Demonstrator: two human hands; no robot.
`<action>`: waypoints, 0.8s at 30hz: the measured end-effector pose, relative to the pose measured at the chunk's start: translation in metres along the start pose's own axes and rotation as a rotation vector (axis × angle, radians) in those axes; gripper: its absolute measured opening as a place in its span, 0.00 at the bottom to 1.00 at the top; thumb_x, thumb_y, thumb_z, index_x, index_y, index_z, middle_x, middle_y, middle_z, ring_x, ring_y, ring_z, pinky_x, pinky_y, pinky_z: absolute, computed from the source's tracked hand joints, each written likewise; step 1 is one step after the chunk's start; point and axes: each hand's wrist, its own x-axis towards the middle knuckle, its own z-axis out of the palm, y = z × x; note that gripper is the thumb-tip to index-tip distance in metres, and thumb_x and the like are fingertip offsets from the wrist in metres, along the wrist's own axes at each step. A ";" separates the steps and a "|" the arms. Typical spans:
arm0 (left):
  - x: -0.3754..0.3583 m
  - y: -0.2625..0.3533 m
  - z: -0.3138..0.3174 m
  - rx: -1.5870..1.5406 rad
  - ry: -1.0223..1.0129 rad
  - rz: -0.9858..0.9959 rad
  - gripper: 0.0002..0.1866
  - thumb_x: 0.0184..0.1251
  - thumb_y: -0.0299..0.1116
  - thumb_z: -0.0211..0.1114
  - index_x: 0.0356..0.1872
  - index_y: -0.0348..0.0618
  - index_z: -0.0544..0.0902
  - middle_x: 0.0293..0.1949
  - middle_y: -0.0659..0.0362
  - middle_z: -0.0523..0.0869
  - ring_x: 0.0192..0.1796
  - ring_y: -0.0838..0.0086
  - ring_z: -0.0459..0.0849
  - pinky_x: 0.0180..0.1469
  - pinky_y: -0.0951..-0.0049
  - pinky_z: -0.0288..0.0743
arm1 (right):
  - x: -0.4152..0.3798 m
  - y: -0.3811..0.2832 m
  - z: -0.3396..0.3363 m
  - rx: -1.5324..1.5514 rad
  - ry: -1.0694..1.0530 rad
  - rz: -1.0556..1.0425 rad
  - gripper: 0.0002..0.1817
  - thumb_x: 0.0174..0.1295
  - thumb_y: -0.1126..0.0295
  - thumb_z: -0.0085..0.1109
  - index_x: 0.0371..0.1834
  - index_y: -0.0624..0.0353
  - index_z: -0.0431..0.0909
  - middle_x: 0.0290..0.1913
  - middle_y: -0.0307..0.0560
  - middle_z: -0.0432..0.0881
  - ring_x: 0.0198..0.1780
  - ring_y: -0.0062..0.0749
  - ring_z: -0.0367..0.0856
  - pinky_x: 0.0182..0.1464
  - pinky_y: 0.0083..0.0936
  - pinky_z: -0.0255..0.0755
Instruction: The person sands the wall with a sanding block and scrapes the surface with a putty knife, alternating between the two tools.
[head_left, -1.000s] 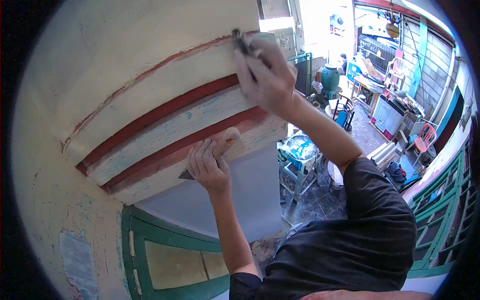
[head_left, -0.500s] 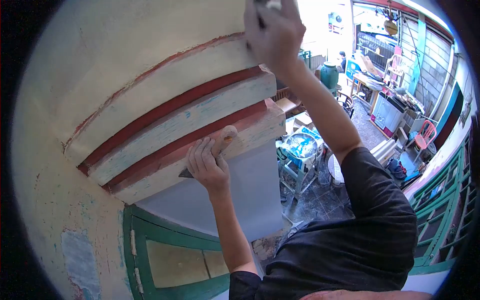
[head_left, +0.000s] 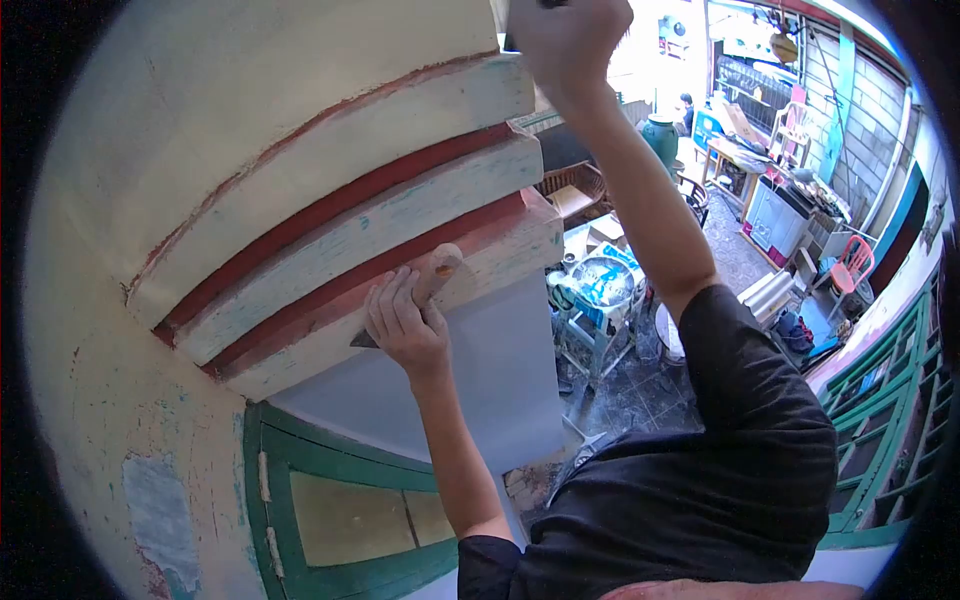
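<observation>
My left hand (head_left: 405, 325) is closed around a putty knife with a pale, rounded handle (head_left: 438, 268). A bit of its dark blade (head_left: 364, 341) shows below the fingers. This hand rests against the lowest band of a stepped cornice (head_left: 370, 225), painted off-white with dark red grooves. My right hand (head_left: 572, 45) is raised at the cornice's upper outer corner and partly cut off by the top edge. Its fingers are curled, with something dark at them that I cannot make out.
Below the cornice is a green-framed window (head_left: 350, 520). Peeling plaster (head_left: 160, 520) covers the left wall. On the floor below stand a basin (head_left: 603, 287) on a paint-spattered stand, a green barrel (head_left: 660, 140) and a pink chair (head_left: 852, 268). A person (head_left: 685, 112) is far back.
My right hand has moved a little up and to the right. My left hand keeps the putty knife at nearly the same place on the cornice, while the view has shifted slightly.
</observation>
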 end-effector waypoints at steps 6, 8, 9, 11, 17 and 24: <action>-0.004 -0.002 0.004 0.013 0.026 -0.017 0.09 0.81 0.37 0.57 0.48 0.44 0.82 0.50 0.57 0.88 0.57 0.60 0.86 0.64 0.50 0.76 | -0.034 -0.027 -0.060 0.493 -0.148 0.939 0.17 0.70 0.70 0.68 0.55 0.64 0.74 0.50 0.55 0.84 0.35 0.21 0.86 0.25 0.18 0.76; -0.003 -0.002 0.005 0.023 0.050 -0.009 0.09 0.81 0.37 0.57 0.48 0.45 0.82 0.50 0.58 0.88 0.57 0.60 0.86 0.64 0.50 0.76 | -0.045 -0.022 -0.065 0.564 -0.158 0.938 0.21 0.72 0.70 0.67 0.60 0.61 0.67 0.50 0.55 0.83 0.36 0.20 0.85 0.27 0.16 0.74; -0.003 -0.001 0.006 0.015 0.048 -0.019 0.08 0.80 0.36 0.58 0.47 0.45 0.82 0.49 0.58 0.88 0.57 0.60 0.86 0.65 0.50 0.76 | -0.044 -0.022 -0.067 0.621 -0.176 0.944 0.26 0.73 0.69 0.65 0.65 0.58 0.59 0.50 0.55 0.83 0.36 0.18 0.84 0.28 0.13 0.73; -0.004 -0.001 0.007 0.014 0.051 -0.025 0.07 0.80 0.35 0.59 0.47 0.45 0.82 0.49 0.58 0.88 0.57 0.60 0.86 0.65 0.51 0.75 | -0.043 -0.022 -0.071 0.618 -0.215 0.984 0.26 0.74 0.71 0.63 0.65 0.54 0.55 0.49 0.57 0.83 0.37 0.19 0.84 0.30 0.10 0.72; -0.009 -0.004 0.010 0.053 0.044 -0.043 0.06 0.77 0.31 0.60 0.48 0.45 0.82 0.49 0.58 0.88 0.56 0.61 0.86 0.66 0.51 0.74 | -0.054 -0.032 -0.068 0.871 -0.244 1.187 0.21 0.78 0.72 0.57 0.68 0.54 0.59 0.48 0.53 0.83 0.42 0.16 0.80 0.37 0.10 0.73; -0.009 -0.003 0.011 0.082 0.058 -0.041 0.06 0.79 0.31 0.57 0.47 0.43 0.80 0.49 0.57 0.88 0.56 0.59 0.86 0.67 0.49 0.73 | -0.067 -0.019 -0.080 1.052 -0.386 1.227 0.20 0.81 0.69 0.51 0.72 0.57 0.67 0.53 0.53 0.85 0.48 0.21 0.85 0.45 0.18 0.83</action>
